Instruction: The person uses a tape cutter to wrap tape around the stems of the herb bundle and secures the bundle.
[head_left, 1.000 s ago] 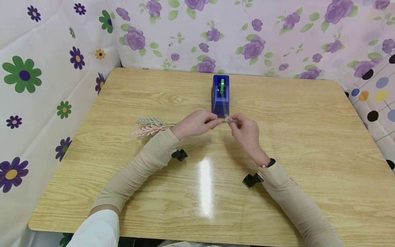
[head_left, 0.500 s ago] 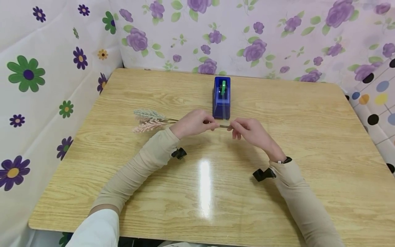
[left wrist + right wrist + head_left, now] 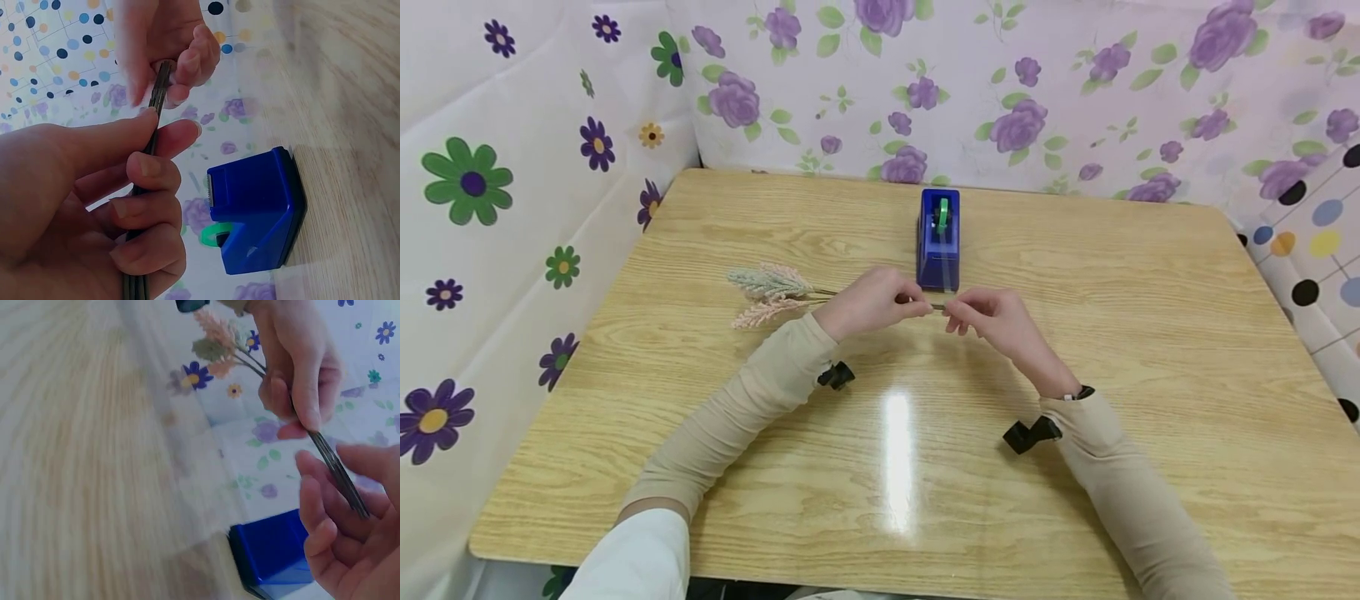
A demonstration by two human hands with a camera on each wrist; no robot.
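Note:
My left hand (image 3: pixel 880 302) grips a bundle of thin dark stems (image 3: pixel 156 119), its fingers curled round them and the thumb pressed on top. At the bundle's other end, artificial flower sprays (image 3: pixel 767 287) in pale pink and pale green stick out to the left. My right hand (image 3: pixel 1000 321) pinches near the cut ends, with thumb and fingers on either side of the stems; a shiny, clear patch of tape shows there. Just beyond both hands stands a blue tape dispenser (image 3: pixel 938 258) with a green-cored roll (image 3: pixel 942 215).
The wooden table (image 3: pixel 775 500) reaches on all sides of the hands. Patterned cloth walls (image 3: pixel 850 83) stand behind and at both sides. A black wrist camera (image 3: pixel 837 375) hangs by the left sleeve, another black wrist camera (image 3: pixel 1030 435) by the right.
The clear tape strip that ran from the dispenser to the stems no longer spans that gap. My right hand drew back, then shifted left along the stems; the flower heads have turned.

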